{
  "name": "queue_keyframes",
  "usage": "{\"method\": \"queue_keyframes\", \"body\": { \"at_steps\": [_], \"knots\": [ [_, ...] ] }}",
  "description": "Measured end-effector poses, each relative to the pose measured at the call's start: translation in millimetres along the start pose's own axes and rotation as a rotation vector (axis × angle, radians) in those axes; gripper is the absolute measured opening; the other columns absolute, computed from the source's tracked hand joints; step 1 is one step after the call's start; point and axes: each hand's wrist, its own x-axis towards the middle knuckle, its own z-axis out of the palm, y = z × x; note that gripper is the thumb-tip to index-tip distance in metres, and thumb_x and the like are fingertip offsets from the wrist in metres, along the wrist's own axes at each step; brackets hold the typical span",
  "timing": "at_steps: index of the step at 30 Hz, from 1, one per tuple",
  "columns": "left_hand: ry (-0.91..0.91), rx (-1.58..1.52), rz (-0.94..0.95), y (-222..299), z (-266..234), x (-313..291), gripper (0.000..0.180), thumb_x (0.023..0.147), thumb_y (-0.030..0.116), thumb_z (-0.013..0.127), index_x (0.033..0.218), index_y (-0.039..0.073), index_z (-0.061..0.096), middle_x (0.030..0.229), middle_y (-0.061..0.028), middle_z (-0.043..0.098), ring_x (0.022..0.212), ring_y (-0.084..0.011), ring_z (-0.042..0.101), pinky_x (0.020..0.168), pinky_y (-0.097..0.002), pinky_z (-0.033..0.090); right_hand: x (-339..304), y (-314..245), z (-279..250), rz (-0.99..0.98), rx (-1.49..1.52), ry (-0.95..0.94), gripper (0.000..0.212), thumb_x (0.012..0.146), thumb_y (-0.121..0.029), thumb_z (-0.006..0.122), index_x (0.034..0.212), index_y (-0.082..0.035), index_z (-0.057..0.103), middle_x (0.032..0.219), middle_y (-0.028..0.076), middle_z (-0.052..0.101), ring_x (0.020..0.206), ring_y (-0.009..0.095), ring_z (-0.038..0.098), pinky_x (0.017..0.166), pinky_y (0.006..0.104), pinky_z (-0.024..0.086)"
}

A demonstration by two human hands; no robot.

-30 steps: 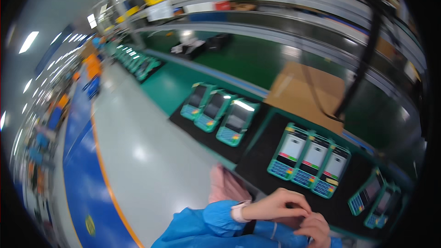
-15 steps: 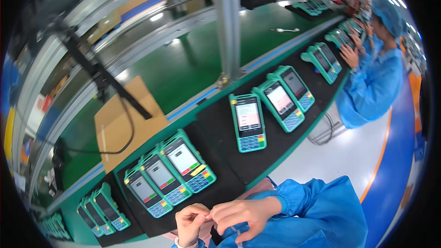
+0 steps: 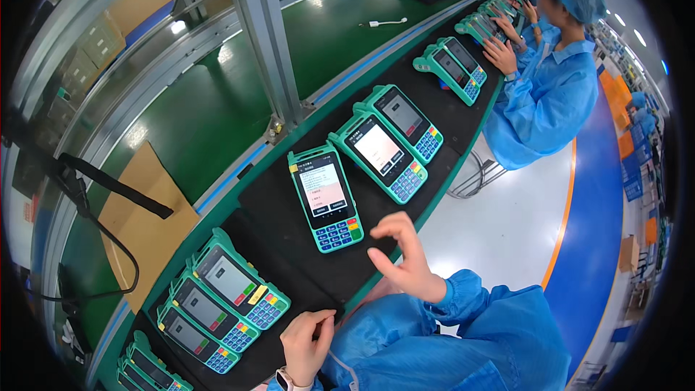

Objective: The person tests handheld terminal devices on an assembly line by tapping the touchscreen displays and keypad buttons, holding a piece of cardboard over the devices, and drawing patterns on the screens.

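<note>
My right hand (image 3: 407, 259) is raised over the bench's front edge, thumb and forefinger apart, with nothing in it. Closest to it is a green-cased payment terminal (image 3: 326, 199), lying face up with a lit screen and a blue keypad. My left hand (image 3: 307, 344) is closed in a pinch lower down, near the bench edge; whatever its fingertips hold, if anything, is too small to make out. Left of it, a row of three similar terminals (image 3: 230, 279) lies side by side. Two more terminals (image 3: 380, 156) lie just right of the single one.
Black mats (image 3: 279, 250) cover the near strip of the bench. Behind it run a green belt (image 3: 217, 101) and a metal post (image 3: 264, 43). A cardboard sheet (image 3: 145, 210) and a black cable (image 3: 134, 264) are at left. A co-worker in blue (image 3: 543, 101) handles terminals at right.
My hands have come apart: the right has moved up toward the single terminal and opened, while the left stays pinched low. The view has shifted, so the terminals appear further left.
</note>
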Motion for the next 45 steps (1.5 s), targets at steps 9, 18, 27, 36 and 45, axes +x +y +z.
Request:
{"method": "queue_keyframes", "body": {
  "at_steps": [9, 18, 27, 36, 45],
  "knots": [
    [0.053, -0.035, -0.064, 12, -1, 1, 0.009, 0.085, -0.002, 0.063, 0.094, 0.000, 0.065, 0.085, -0.0159, 0.066, 0.075, -0.0303, 0.065, 0.067, -0.0338, 0.050, 33, -3, 26, 0.049, -0.328, -0.055, 0.116, 0.070, -0.030, 0.083, 0.149, 0.004, 0.006, 0.151, 0.026, 0.019, 0.134, 0.043, 0.031, 0.108, 0.0454, 0.033],
    [0.083, -0.086, -0.127, 16, -5, -5, 0.009, 0.089, 0.003, 0.061, 0.096, -0.002, 0.065, 0.086, -0.0146, 0.067, 0.073, -0.0247, 0.064, 0.067, -0.0319, 0.050, 34, 1, 41, -0.059, -0.431, 0.029, 0.107, 0.069, -0.018, 0.076, 0.150, 0.000, 0.010, 0.153, 0.025, 0.019, 0.137, 0.042, 0.030, 0.109, 0.0442, 0.033],
    [0.033, -0.105, -0.114, 23, -8, -13, 0.013, 0.092, 0.007, 0.061, 0.096, -0.003, 0.066, 0.089, -0.0169, 0.068, 0.078, -0.0284, 0.065, 0.070, -0.0336, 0.051, 20, 17, -3, -0.264, -0.394, -0.131, 0.099, 0.070, -0.013, 0.073, 0.150, -0.004, 0.014, 0.151, 0.025, 0.022, 0.137, 0.043, 0.030, 0.112, 0.0426, 0.031],
    [0.039, -0.192, -0.019, 2, -4, -21, 0.014, 0.092, 0.009, 0.060, 0.097, -0.003, 0.066, 0.090, -0.0165, 0.068, 0.080, -0.0283, 0.065, 0.073, -0.0345, 0.052, 12, 22, 7, -0.229, -0.468, 0.151, 0.093, 0.075, -0.027, 0.078, 0.146, -0.006, 0.022, 0.144, 0.020, 0.035, 0.127, 0.037, 0.044, 0.101, 0.0416, 0.044],
    [0.045, -0.221, 0.056, -5, -6, -25, 0.015, 0.092, 0.010, 0.060, 0.097, -0.002, 0.067, 0.090, -0.0165, 0.068, 0.081, -0.0293, 0.065, 0.074, -0.0346, 0.051, 11, 18, 14, -0.267, -0.546, 0.183, 0.085, 0.077, -0.024, 0.076, 0.144, -0.006, 0.027, 0.144, 0.017, 0.036, 0.123, 0.035, 0.048, 0.096, 0.0390, 0.048]
  ]
}}
